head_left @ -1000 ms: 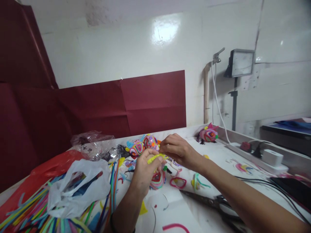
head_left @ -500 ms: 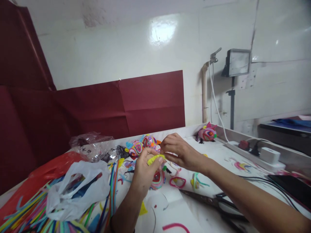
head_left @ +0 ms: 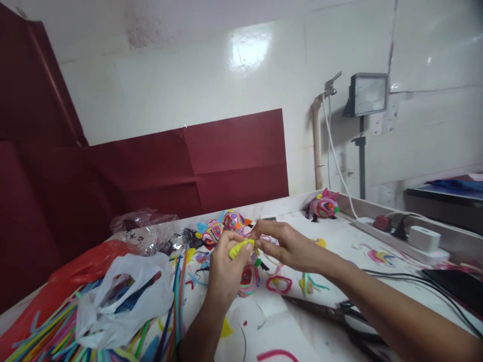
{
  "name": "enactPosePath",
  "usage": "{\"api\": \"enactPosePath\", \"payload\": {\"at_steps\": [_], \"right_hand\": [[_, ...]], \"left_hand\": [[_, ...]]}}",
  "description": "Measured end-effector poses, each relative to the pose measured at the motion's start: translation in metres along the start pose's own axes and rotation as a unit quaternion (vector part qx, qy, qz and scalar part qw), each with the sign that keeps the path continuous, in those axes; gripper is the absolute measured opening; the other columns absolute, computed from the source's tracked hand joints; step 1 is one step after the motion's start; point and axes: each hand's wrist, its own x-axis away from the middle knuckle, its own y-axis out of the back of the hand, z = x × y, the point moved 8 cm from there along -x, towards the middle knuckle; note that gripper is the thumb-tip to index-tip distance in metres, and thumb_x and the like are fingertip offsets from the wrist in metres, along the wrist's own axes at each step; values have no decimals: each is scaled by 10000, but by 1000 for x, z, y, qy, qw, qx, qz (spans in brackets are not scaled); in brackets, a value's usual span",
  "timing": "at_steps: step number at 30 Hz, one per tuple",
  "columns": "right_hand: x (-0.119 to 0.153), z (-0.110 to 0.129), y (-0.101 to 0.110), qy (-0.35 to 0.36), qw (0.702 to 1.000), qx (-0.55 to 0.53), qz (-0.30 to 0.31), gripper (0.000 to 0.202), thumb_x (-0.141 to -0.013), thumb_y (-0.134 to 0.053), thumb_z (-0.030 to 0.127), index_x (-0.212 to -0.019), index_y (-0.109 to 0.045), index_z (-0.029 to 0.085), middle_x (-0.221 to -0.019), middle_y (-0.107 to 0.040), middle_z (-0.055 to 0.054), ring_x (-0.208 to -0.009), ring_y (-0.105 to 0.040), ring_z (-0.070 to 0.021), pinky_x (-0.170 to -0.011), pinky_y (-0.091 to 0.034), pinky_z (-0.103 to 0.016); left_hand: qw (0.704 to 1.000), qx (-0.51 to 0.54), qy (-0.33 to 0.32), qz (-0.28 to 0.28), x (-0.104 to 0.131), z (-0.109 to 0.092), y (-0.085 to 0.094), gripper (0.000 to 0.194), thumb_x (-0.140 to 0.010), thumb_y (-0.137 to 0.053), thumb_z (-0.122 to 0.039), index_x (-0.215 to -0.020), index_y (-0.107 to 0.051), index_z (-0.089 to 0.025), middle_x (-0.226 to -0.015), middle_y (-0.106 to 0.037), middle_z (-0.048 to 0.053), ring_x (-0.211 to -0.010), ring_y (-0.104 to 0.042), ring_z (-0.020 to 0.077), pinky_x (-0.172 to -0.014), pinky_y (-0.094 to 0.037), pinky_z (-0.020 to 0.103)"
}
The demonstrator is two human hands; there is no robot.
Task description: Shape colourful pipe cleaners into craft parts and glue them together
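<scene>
My left hand [head_left: 226,266] is closed round a small yellow piece of bent pipe cleaner [head_left: 238,248], with the thumb pressed along its near side. At the right end of that piece, the thumb and fingers of my right hand [head_left: 285,244] are pinched together; the fingertips partly hide what lies between them. Below the hands lies a round shape of coiled coloured pipe cleaner [head_left: 249,281]. To its right are a magenta loop [head_left: 279,284] and a small yellow and green piece [head_left: 308,284].
Black scissors [head_left: 332,314] lie under my right forearm. White and red plastic bags [head_left: 128,286] and bundled pipe cleaners [head_left: 49,327] fill the left. Decorated fish-like figures [head_left: 213,231] stand at the back, another [head_left: 323,205] in the corner. A power strip [head_left: 415,244] and phone [head_left: 453,289] are right.
My right hand has come down and its fingers have closed in at the yellow piece's right end. My left hand keeps its hold. The view has shifted slightly.
</scene>
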Motion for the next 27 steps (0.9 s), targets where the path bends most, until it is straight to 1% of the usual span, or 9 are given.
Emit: {"api": "enactPosePath", "payload": {"at_steps": [5,11,14,17,20,22,27], "right_hand": [[3,-6,-1,-14,1000,-15,-2,137,-905,-496,257,-862,-591,168,-843,-623,-37,-785,-558,-155,-728,-418,-273],[4,-9,-1,-9,1000,15,-10,114,-901,-498,231,-831,-569,177,-804,-620,-15,-744,-546,-142,-723,-396,-270],[3,-6,0,-5,999,42,-9,113,-894,-496,209,-805,-559,175,-776,-617,-14,-728,-539,-144,-721,-390,-276],[1,-1,0,-3,997,77,-9,134,-891,-480,183,-782,-557,171,-762,-615,-23,-722,-537,-151,-717,-383,-284],[-1,3,0,-15,995,101,-17,113,-871,-495,157,-781,-561,170,-758,-615,-22,-730,-538,-157,-746,-375,-304],[-2,5,1,-18,994,109,-20,103,-855,-507,142,-771,-561,166,-741,-605,-18,-719,-534,-156,-752,-371,-312],[-5,14,0,-3,993,120,-18,100,-826,-521,136,-733,-557,151,-708,-579,-22,-710,-524,-160,-742,-368,-317]], "left_hand": [[1000,-21,-4,6,0,3,-3,140,-784,-604,-275,-823,-489,-207,-564,-582,-58,-540,-542,110,-545,-428,208],[998,-62,-17,8,0,2,-4,134,-809,-582,-295,-841,-482,-213,-585,-581,-62,-555,-548,113,-552,-426,212],[996,-84,-19,-2,1,1,-2,120,-818,-569,-297,-848,-482,-220,-598,-583,-62,-567,-564,119,-563,-435,217],[991,-131,-30,-20,2,-1,1,109,-823,-561,-301,-845,-492,-221,-673,-620,-43,-591,-586,125,-588,-448,230],[983,-174,-43,-36,4,-4,4,109,-822,-562,-309,-851,-506,-221,-757,-653,-18,-655,-620,145,-622,-460,245],[980,-187,-50,-40,5,-6,4,101,-824,-555,-309,-851,-512,-222,-765,-659,-14,-690,-633,158,-635,-464,249],[976,-204,-68,-38,6,-15,4,93,-822,-552,-312,-822,-528,-222,-708,-646,-32,-594,-616,142,-585,-452,239]]}}
